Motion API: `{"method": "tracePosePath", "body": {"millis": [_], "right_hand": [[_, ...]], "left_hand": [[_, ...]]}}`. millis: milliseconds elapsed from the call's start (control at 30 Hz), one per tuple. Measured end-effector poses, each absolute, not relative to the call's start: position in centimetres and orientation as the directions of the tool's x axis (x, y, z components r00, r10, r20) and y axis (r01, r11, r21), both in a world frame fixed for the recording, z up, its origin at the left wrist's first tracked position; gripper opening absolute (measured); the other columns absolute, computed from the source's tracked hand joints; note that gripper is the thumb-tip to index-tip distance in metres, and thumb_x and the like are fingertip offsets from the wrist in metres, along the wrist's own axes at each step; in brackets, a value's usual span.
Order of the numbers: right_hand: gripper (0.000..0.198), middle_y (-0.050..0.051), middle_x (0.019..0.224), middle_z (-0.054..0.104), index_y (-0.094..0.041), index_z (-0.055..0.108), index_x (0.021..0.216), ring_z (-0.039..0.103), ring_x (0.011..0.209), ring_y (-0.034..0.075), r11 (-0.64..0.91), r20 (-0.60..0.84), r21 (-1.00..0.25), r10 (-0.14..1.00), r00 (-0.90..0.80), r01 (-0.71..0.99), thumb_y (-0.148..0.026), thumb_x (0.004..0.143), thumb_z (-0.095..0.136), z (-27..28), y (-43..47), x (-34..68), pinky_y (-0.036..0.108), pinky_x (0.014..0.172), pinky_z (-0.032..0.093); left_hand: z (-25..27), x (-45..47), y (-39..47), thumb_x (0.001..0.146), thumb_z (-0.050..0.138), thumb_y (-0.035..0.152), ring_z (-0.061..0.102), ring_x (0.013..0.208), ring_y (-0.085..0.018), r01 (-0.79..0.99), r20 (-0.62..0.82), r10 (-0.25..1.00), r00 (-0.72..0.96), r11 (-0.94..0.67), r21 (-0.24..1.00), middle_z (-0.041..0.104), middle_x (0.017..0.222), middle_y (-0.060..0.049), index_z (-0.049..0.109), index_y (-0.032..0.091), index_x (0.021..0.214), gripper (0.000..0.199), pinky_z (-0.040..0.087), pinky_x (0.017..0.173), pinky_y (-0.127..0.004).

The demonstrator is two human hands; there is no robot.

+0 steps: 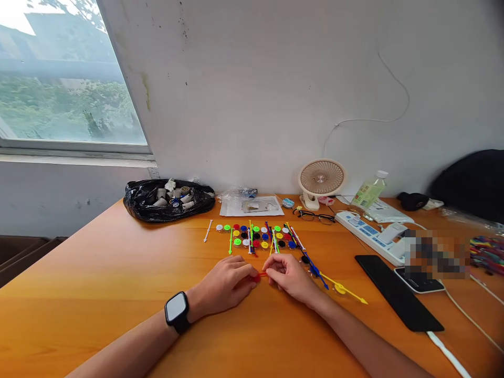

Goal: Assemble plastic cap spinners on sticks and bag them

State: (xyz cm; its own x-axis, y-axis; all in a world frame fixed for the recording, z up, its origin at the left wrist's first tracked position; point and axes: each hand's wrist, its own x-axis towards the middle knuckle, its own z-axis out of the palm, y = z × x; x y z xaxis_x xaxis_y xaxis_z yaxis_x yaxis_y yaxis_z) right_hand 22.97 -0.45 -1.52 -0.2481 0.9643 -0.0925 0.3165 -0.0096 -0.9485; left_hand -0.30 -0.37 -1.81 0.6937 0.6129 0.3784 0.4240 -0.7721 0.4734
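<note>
My left hand (232,278), below a black watch (176,310), is closed with its fingertips on a small red disc (257,278). My right hand (287,274) pinches a thin red arrow (264,274) that meets the disc between both hands; most of it is hidden by fingers. Just beyond lie rows of small coloured discs (256,243) in white, green, red, yellow, blue and black, with several plastic arrows among them. Right of my right hand, a blue arrow (315,269) and a yellow arrow (342,288) lie slanted on the table, each with a disc at it.
At the back left of the wooden table (98,294) sits a black plastic bag (134,202) of grey parts. A fan (322,178), glasses (315,215), and a tilted bottle (370,194) stand or lie behind. To the right are a power strip (368,236), a black slab (397,291) and cables.
</note>
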Motion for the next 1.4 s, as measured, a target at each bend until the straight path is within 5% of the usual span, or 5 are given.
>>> {"method": "tracePosePath", "body": {"millis": [333,600,800,1133,1400], "right_hand": [[0.009,-0.001,0.064,0.06,-0.02,0.066,0.078,0.052,0.059,0.016,0.194,0.074,-0.855,0.964,-0.257,0.481,-0.023,0.083,0.06,-1.8,-0.8,22.9,0.027,0.054,0.036],[0.022,0.007,0.099,0.07,-0.022,0.07,0.109,0.05,0.057,0.014,0.354,0.319,-0.703,0.932,-0.171,0.616,-0.037,0.097,0.059,-0.3,-1.9,23.1,0.031,0.059,0.042],[0.049,-0.005,0.053,0.042,-0.019,0.069,0.088,0.028,0.045,0.011,0.165,0.108,-0.903,0.981,-0.163,0.398,-0.065,0.097,0.055,0.4,-1.9,23.2,0.026,0.046,0.019],[0.052,0.003,0.064,0.06,-0.019,0.069,0.081,0.055,0.061,0.017,0.214,0.193,-0.903,0.977,-0.092,0.372,-0.068,0.093,0.059,-0.7,-0.3,24.0,0.025,0.052,0.036],[0.051,0.003,0.07,0.06,-0.018,0.067,0.078,0.051,0.062,0.016,0.219,0.185,-0.906,0.975,-0.127,0.363,-0.066,0.093,0.059,-0.3,-0.3,23.9,0.026,0.054,0.035]], "left_hand": [[-0.6,0.0,-1.0,0.099,0.059,0.025,0.062,0.098,-0.024,0.463,0.339,0.597,0.727,-0.791,0.399,0.071,0.104,-0.006,0.062,0.023,0.101,0.004,0.048,0.089,-0.039],[-1.2,-0.4,-1.0,0.091,0.073,0.036,0.061,0.115,-0.028,0.422,0.383,0.602,0.7,-0.782,0.459,0.067,0.132,-0.008,0.065,0.025,0.113,0.026,0.048,0.103,-0.045],[-0.4,-1.2,-0.6,0.099,0.063,0.031,0.052,0.132,-0.029,0.485,0.577,0.659,0.483,-0.749,0.451,0.061,0.143,-0.01,0.054,0.027,0.139,0.041,0.044,0.112,-0.048],[-2.1,-5.4,4.9,0.1,0.057,0.026,0.059,0.124,-0.031,0.787,0.636,0.759,0.141,-0.475,0.393,0.068,0.129,-0.01,0.06,0.023,0.126,0.026,0.045,0.109,-0.049],[-4.8,-8.7,8.0,0.096,0.06,0.032,0.064,0.119,-0.033,0.849,0.437,0.895,0.084,-0.294,0.439,0.074,0.122,-0.012,0.062,0.019,0.131,0.038,0.051,0.101,-0.046]]}}
